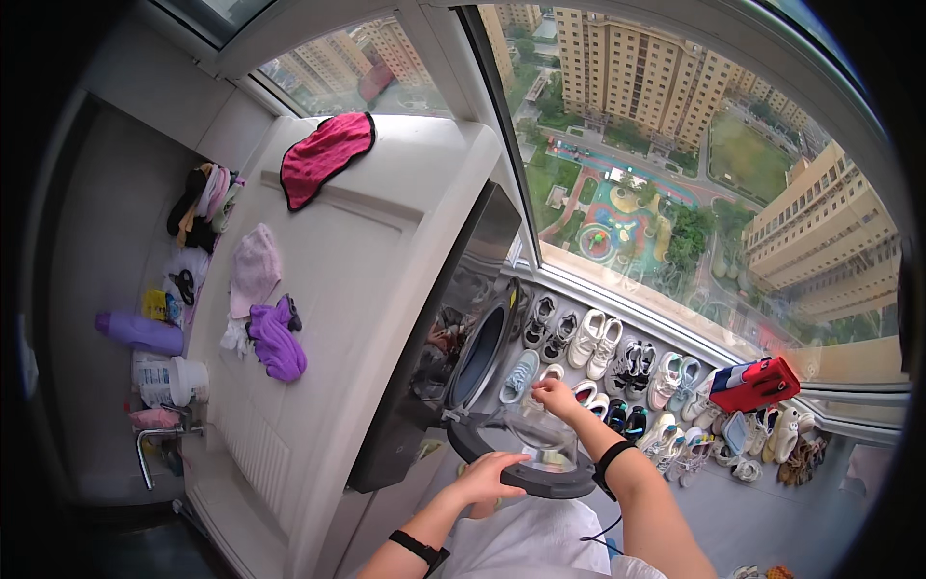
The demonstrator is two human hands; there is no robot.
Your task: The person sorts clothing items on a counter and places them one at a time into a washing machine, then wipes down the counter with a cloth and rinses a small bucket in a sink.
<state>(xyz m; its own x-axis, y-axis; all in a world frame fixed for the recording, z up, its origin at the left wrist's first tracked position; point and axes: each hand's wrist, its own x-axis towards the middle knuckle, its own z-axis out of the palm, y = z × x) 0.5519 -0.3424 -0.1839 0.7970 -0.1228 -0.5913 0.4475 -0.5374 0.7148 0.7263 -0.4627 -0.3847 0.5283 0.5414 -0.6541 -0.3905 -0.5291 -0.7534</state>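
Observation:
The round door (528, 474) of a front-loading washing machine (419, 376) is swung out, with a dark rim and a clear glass bowl. My left hand (492, 478) grips the near side of this rim, fingers over its edge. Beyond the glass, my right hand (555, 399) hovers above the shoes with its fingers curled in; nothing shows in them. Into the machine leads the drum opening (479, 354), its inside mostly hidden from this angle. Both my wrists wear black straps.
On the white washboard-sink counter (347, 282) lie a pink cloth (329, 155), a pale pink cloth (255, 269) and a purple garment (278, 344). A purple bottle (141, 333) and a faucet (148, 452) line its left. Several shoes (593, 340) and a red bag (756, 391) sit by the window.

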